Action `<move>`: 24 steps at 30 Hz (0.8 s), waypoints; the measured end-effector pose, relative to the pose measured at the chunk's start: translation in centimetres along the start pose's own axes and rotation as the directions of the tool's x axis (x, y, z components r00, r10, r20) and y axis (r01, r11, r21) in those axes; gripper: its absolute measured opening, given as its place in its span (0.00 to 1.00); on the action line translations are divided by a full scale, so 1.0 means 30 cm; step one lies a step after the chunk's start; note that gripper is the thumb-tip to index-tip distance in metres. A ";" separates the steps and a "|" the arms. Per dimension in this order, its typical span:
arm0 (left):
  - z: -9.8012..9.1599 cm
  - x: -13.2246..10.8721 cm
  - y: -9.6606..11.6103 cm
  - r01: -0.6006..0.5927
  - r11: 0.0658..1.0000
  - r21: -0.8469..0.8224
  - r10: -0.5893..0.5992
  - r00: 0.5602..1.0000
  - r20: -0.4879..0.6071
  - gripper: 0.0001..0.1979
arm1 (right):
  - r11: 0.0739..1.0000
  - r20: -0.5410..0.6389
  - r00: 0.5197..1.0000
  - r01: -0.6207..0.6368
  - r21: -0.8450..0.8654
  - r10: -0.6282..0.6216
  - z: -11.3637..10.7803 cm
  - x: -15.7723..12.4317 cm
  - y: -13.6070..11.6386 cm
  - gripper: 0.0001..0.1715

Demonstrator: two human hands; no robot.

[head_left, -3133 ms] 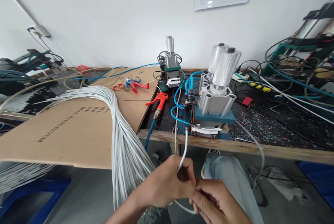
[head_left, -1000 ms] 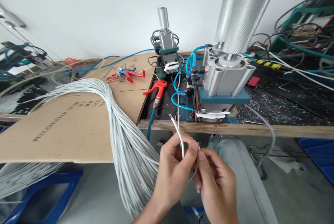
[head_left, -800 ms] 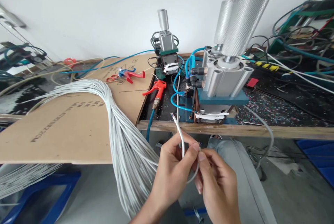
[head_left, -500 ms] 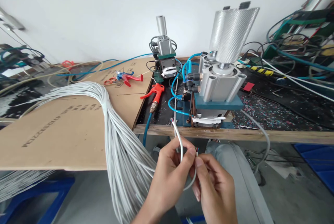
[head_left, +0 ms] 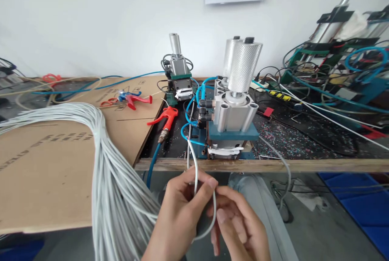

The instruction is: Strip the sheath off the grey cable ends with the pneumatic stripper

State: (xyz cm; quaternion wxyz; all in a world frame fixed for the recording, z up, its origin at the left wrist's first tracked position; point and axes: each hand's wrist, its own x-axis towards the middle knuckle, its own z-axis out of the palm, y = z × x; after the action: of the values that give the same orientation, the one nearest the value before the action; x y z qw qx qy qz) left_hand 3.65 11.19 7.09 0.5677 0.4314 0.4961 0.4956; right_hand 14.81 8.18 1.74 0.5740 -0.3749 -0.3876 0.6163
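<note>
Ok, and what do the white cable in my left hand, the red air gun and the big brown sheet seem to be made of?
White cable: probably soft plastic outside, smooth, bending in a loop. Red air gun: likely plastic, though painted metal is possible; smooth, even color. Brown sheet: apparently matte cardboard, with printed lettering.

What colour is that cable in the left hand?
The cable is white, seen best in the head view.

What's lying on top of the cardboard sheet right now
A bundle of pale cables, a red-and-blue tool and orange loop handles. The bundle hides the cardboard beneath it.
</note>
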 end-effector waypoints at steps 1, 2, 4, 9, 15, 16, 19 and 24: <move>0.004 0.003 0.003 0.011 1.000 -0.026 -0.012 1.000 -0.018 0.19 | 0.995 0.037 0.994 0.100 -0.022 -0.099 -0.014 0.006 0.005 0.12; 0.007 0.006 0.005 0.019 0.999 -0.046 -0.021 0.999 -0.040 0.19 | 0.970 0.099 0.969 0.233 -0.068 -0.226 -0.028 0.016 0.007 0.13; 0.014 0.013 0.008 0.002 0.999 -0.051 -0.006 0.997 -0.079 0.19 | 0.821 0.281 0.835 0.533 -0.203 -0.473 -0.058 0.048 -0.002 0.18; 0.026 0.028 0.031 -0.092 0.989 0.117 0.103 0.991 -0.086 0.16 | 0.262 0.480 0.543 0.804 -0.534 -0.689 -0.133 0.138 -0.049 0.18; 0.032 0.004 0.086 -0.315 0.685 0.657 0.309 0.942 0.130 0.05 | 0.136 0.508 0.524 0.775 -0.617 -0.683 -0.182 0.181 -0.058 0.12; 0.029 -0.002 0.091 -0.345 0.619 0.705 0.331 0.929 0.163 0.03 | 0.126 0.512 0.524 0.772 -0.623 -0.680 -0.185 0.184 -0.059 0.13; 0.008 -0.011 0.091 -0.408 0.499 0.765 0.367 0.899 0.241 0.04 | 0.096 0.504 0.512 0.761 -0.642 -0.695 -0.189 0.193 -0.066 0.14; -0.040 -0.006 0.061 -0.454 0.438 0.776 0.384 0.875 0.295 0.07 | 0.037 0.515 0.492 0.747 -0.663 -0.701 -0.192 0.216 -0.086 0.13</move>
State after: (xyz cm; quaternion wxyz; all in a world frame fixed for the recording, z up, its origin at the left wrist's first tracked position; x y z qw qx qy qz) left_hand 2.22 11.27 8.76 0.1745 0.7728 0.5248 0.3114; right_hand 20.71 15.02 1.57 0.5349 -0.3341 -0.7758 -0.0212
